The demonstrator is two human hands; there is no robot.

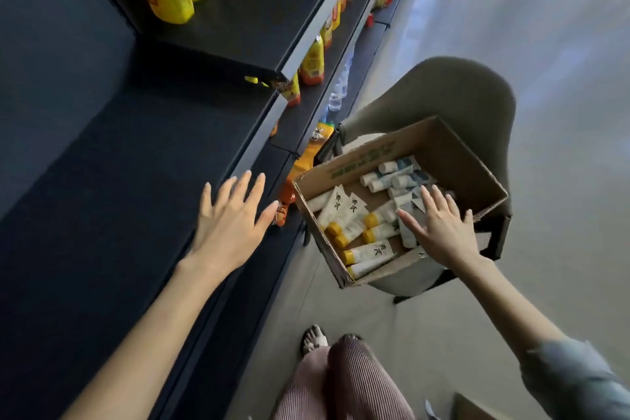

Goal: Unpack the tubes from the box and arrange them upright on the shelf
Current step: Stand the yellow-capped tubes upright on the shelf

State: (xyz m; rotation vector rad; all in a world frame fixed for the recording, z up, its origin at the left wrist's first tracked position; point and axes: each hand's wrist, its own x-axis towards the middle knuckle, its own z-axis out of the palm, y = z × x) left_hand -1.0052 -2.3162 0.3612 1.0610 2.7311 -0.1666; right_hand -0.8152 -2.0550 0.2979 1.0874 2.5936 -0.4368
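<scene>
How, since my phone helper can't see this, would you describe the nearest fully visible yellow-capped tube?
A cardboard box sits on the grey chair beside the shelf. At its near end, left of the right hand, lies a white tube with black characters. The other bright yellow caps all lie further in; nearer lies only a half-hidden tube.
</scene>
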